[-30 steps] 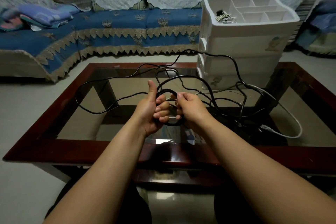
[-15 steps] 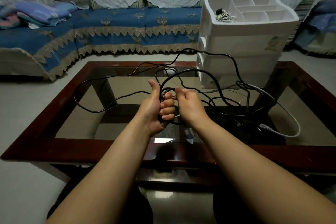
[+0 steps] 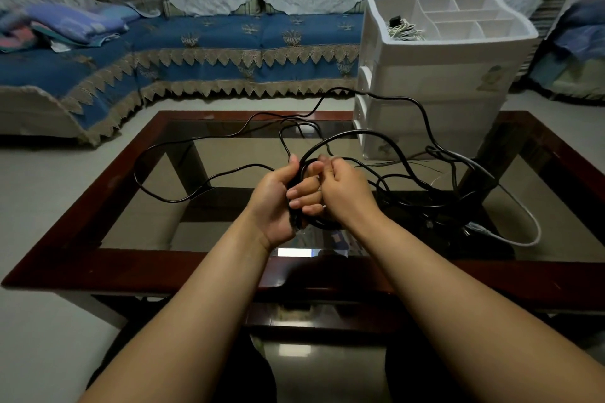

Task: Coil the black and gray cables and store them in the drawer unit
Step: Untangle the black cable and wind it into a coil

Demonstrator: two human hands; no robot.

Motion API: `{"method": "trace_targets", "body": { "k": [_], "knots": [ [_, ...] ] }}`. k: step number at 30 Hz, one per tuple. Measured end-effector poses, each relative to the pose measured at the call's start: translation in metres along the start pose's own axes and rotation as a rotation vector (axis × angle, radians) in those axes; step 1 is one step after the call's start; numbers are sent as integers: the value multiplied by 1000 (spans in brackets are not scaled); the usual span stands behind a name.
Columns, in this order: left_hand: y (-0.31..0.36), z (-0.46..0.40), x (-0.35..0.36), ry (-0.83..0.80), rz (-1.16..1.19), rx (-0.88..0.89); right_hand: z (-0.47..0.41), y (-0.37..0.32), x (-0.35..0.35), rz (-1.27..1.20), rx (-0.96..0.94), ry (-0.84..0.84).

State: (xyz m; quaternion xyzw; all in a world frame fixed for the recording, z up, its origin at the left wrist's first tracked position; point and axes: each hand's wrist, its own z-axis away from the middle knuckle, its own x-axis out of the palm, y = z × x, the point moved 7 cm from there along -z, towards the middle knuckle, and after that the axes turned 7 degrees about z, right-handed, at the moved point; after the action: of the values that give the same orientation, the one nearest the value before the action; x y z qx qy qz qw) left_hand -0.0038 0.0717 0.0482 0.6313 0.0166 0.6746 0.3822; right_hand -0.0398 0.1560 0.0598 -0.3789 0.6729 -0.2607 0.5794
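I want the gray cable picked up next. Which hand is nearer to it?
Right. The right hand is on the gray cable's side, though apart from it. The left hand is farther, beyond the right hand. Both grip the black cable.

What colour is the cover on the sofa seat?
Blue with a tan zigzag trim, on the sofa cover; the head view shows it.

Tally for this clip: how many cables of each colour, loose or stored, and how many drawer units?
Black cable: 1, as far as the tangle shows
Gray cable: 1
Pale coiled cable in the top tray: 1
Drawer unit: 1
Total: 4
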Motion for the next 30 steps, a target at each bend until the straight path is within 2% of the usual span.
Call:
{"method": "trace_targets", "body": {
  "k": [4,9,15,19,23,28,30],
  "knots": [
    [-2,-2,-2,-7,47,2,3,4,6,-205,48,-22],
    [2,3,2,-52,-22,-44,3,4,4,-394,58,-45],
    [8,12,-4,-73,-193,-108,12,-5,0,-394,26,-156],
    [5,8,-2,-3,-117,-64,9,-2,-1,-169,-44,-45],
    [5,3,-2,91,-150,44,12,-6,1,-221,-2,28],
    [12,7,-8,200,-309,115,16,-5,9,-352,53,-45],
    [17,8,-13,274,-388,147,16,-3,12,-314,60,-75]
  ]
}}
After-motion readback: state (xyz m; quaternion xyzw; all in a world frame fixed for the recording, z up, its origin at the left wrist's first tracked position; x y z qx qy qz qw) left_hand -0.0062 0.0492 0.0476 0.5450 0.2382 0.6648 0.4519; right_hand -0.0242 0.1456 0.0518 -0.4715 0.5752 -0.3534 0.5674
